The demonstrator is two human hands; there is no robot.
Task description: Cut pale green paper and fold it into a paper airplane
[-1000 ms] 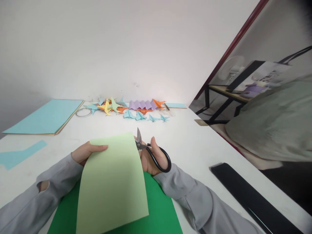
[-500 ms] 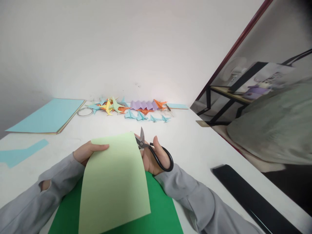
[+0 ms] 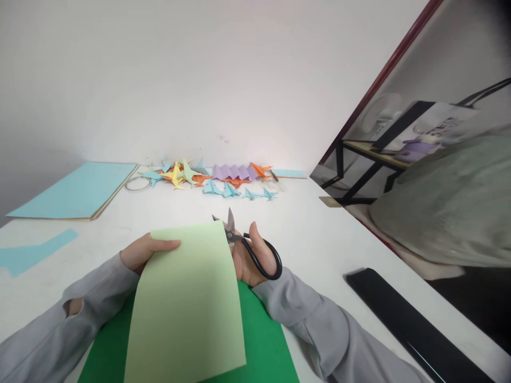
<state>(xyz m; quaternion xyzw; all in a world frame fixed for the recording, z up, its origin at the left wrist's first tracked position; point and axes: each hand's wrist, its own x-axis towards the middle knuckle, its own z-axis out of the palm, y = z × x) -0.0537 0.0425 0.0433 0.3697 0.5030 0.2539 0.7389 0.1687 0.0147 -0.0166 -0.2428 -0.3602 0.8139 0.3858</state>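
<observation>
My left hand (image 3: 146, 251) pinches the upper left edge of a pale green sheet of paper (image 3: 187, 308), thumb on top and fingers hidden behind. The sheet is raised and bowed over a darker green sheet (image 3: 263, 340). In my right hand (image 3: 255, 260) are black-handled scissors (image 3: 244, 240), my thumb through one loop. Their blades stand apart at the paper's top right corner, one in front of the sheet's edge line and one partly behind it. My right fingers are partly hidden behind the paper.
Folded paper birds (image 3: 186, 173) and a pleated purple paper (image 3: 233, 172) lie along the wall. A stack of coloured sheets (image 3: 75, 189) and a blue offcut (image 3: 40, 251) are at left, near a wire coil (image 3: 138, 183). A long black object (image 3: 415, 330) lies at right.
The pale green sheet has dropped slightly toward me, so more of the rear scissor blade shows above its top edge. Both hands hold nearly the same pose.
</observation>
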